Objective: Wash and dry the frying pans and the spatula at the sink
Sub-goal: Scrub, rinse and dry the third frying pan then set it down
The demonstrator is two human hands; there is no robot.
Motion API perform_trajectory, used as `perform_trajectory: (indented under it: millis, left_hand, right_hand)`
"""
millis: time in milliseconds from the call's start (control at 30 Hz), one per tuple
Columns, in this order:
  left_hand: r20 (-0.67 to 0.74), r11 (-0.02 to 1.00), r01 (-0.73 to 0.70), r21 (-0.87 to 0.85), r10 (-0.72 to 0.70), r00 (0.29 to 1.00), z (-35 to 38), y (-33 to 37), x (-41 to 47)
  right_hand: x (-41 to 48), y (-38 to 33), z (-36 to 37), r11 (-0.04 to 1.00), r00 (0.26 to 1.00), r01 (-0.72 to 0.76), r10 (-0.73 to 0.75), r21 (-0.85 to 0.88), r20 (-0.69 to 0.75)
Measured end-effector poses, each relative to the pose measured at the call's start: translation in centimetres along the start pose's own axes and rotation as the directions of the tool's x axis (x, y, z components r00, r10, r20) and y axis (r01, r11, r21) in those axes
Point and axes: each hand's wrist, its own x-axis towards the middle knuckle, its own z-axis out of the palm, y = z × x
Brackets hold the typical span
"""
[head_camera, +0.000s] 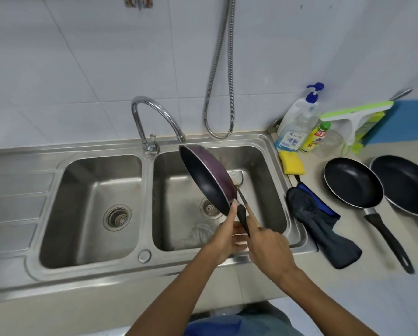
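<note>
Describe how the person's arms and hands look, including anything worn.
Both forearms are bare as far as seen: no sleeves, gloves, watch or bracelet. The left hand and right hand show no rings. At the bottom edge, blue fabric clothing shows.

The wall (82, 69) is made of big white tiles. A shiny metal hose (231, 81) hangs down it in a loop. Below sits a steel sink (147, 202) with two bowls and a bent tap (137, 122). A pale counter (372, 299) lies at the right.
</note>
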Motion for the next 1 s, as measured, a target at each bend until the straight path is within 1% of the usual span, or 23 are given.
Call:
perform_trajectory:
  millis: [67,133,167,233,333,400,467,533,600,633,667,700,733,767,800,833,900,933,1000]
  left_hand:
    - [0.079,0.982,0.039,-0.182,-0.025,0.997,1.6,0.1,-0.2]
    - [0.126,0.946,0.061,-0.318,-0.022,0.992,2.8,0.1,-0.5]
    - [0.129,0.928,0.063,-0.367,-0.016,0.992,3.3,0.0,-0.5]
    - [0.106,0.92,0.064,-0.386,-0.024,0.994,4.0,-0.7,-0.4]
    - [0.021,0.935,0.039,-0.352,-0.034,0.999,5.5,-2.0,-0.6]
    - [-0.106,0.942,-0.034,-0.335,-0.001,0.994,6.6,-2.8,-0.2]
    - [-0.23,0.951,-0.109,-0.288,0.041,0.972,7.3,-3.6,0.1]
    - [-0.301,0.955,-0.159,-0.249,0.08,0.95,7.6,-4.0,-0.1]
    - [-0.355,0.949,-0.185,-0.254,0.087,0.931,7.2,-4.0,-0.3]
    - [-0.373,0.945,-0.199,-0.259,0.092,0.923,6.9,-3.9,-0.4]
    - [-0.394,0.943,-0.212,-0.256,0.098,0.914,6.6,-3.7,-0.5]
    - [-0.41,0.945,-0.223,-0.241,0.109,0.905,6.4,-3.6,-0.8]
    - [-0.43,0.947,-0.232,-0.222,0.119,0.895,6.2,-3.6,-1.0]
    - [-0.443,0.946,-0.244,-0.212,0.13,0.887,6.1,-3.6,-1.3]
    - [-0.447,0.943,-0.255,-0.215,0.137,0.884,5.9,-3.6,-1.5]
    - [-0.449,0.94,-0.261,-0.22,0.14,0.883,5.7,-3.6,-1.7]
    - [-0.457,0.942,-0.255,-0.219,0.132,0.88,5.1,-3.8,-1.9]
    - [-0.461,0.945,-0.247,-0.213,0.125,0.878,4.8,-3.9,-2.0]
    - [-0.474,0.955,-0.225,-0.193,0.11,0.873,4.3,-4.3,-2.3]
  right_hand:
    - [-0.6,-0.1,-0.1,0.996,1.0,0.01,-0.007,0.092,-0.027]
    - [-1.1,0.0,-0.1,0.977,0.999,-0.001,0.01,0.212,-0.041]
    - [-1.3,0.1,-0.1,0.962,0.999,-0.011,0.022,0.273,-0.037]
    - [-1.5,0.8,-0.1,0.917,0.998,-0.049,0.064,0.396,-0.025]
    - [-2.4,1.8,-0.2,0.808,0.992,-0.115,0.123,0.578,0.027]
    - [-3.1,2.5,-0.3,0.711,0.986,-0.165,0.146,0.684,0.086]
    - [-3.7,3.4,0.3,0.646,0.985,-0.17,0.111,0.745,0.129]
    - [-3.7,5.2,0.8,0.66,0.988,-0.134,0.033,0.74,0.149]
    - [-2.7,8.2,1.0,0.722,0.993,-0.074,-0.013,0.688,0.121]
    - [-2.1,10.1,1.1,0.793,0.997,-0.046,-0.002,0.607,0.078]
    - [-1.4,12.4,1.4,0.87,1.0,-0.022,0.029,0.492,-0.005]
    - [-0.5,14.7,1.7,0.939,0.993,-0.04,0.075,0.341,-0.089]
    - [0.3,17.0,2.5,0.974,0.982,-0.082,0.115,0.209,-0.149]
    - [0.8,18.9,3.3,0.981,0.975,-0.145,0.164,0.131,-0.148]
    - [1.2,20.5,4.2,0.978,0.973,-0.192,0.2,0.08,-0.112]
    - [1.4,21.8,5.2,0.971,0.971,-0.233,0.235,0.047,-0.04]
    - [1.4,23.6,7.2,0.97,0.97,-0.24,0.239,0.028,0.052]
    - [1.3,24.2,7.8,0.974,0.975,-0.216,0.212,0.063,0.061]
    - [1.2,24.5,8.3,0.96,0.983,-0.182,0.175,0.21,0.052]
